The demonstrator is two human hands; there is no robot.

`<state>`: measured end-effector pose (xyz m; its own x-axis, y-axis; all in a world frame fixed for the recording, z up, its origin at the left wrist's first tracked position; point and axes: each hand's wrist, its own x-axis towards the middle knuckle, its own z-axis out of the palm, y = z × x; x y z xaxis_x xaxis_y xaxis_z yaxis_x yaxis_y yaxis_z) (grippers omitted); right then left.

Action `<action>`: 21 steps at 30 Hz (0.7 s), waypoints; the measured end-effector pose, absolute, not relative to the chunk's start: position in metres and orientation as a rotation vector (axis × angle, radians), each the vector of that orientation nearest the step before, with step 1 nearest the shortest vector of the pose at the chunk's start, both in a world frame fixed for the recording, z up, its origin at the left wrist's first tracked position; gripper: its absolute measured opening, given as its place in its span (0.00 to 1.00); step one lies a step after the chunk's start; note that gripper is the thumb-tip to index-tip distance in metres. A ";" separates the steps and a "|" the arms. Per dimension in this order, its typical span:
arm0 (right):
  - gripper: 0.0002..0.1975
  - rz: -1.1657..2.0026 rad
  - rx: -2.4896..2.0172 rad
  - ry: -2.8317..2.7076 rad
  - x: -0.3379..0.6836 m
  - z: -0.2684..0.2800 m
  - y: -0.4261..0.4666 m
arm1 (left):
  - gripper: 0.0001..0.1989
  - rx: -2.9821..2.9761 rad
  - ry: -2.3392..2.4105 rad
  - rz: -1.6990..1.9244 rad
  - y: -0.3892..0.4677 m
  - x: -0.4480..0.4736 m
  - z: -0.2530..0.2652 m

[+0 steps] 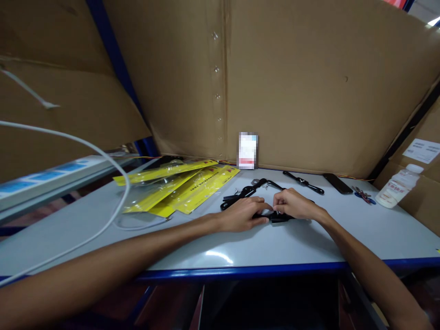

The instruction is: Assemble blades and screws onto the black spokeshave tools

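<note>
On the grey tabletop, my left hand [242, 214] rests low with its fingers and thumb closed around a black tool part [282, 219]. My right hand [296, 204] pinches at the same part from the right, its fingertips close together. Whatever lies between those fingertips is too small to make out. Just behind my hands is another black tool with a bent rod [248, 190], partly covered by the left hand. A few small metal pieces [265, 185] lie near it.
Yellow blister packs [192, 189] are piled at left, by a white cable [128, 183] and a power strip [44, 176]. A propped phone [247, 151] stands at the back. At right are a black strap-like tool [303, 182], a dark phone [338, 183], keys [363, 195] and a bottle [398, 187].
</note>
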<state>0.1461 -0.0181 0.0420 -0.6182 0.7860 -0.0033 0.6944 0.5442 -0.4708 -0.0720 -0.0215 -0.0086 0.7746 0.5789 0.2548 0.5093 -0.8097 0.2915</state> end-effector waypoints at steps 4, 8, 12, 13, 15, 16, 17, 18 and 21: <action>0.06 0.735 -1.240 -2.562 0.149 0.044 -0.018 | 0.12 2.749 0.881 0.466 -0.023 -0.071 -0.006; 0.05 0.772 -1.237 -2.549 0.148 0.044 -0.018 | 0.14 2.726 0.884 0.474 -0.025 -0.070 -0.004; 0.06 0.736 -1.312 -2.540 0.147 0.043 -0.018 | 0.15 2.695 0.896 0.486 -0.025 -0.070 -0.004; 0.07 0.697 -1.339 -2.546 0.148 0.043 -0.018 | 0.15 2.690 0.901 0.487 -0.025 -0.070 -0.004; 0.06 0.554 -1.392 -2.576 0.148 0.044 -0.021 | 0.15 2.686 0.913 0.496 -0.025 -0.069 -0.005; 0.06 0.457 -1.413 -2.601 0.148 0.045 -0.024 | 0.15 2.686 0.918 0.500 -0.025 -0.069 -0.005; 0.05 0.360 -1.428 -2.634 0.148 0.046 -0.026 | 0.15 2.687 0.919 0.501 -0.026 -0.069 -0.005; 0.05 0.269 -1.442 -2.672 0.147 0.047 -0.029 | 0.15 2.687 0.921 0.501 -0.026 -0.068 -0.005; 0.07 0.059 -1.503 -2.776 0.142 0.049 -0.037 | 0.16 2.683 0.944 0.483 -0.027 -0.068 -0.004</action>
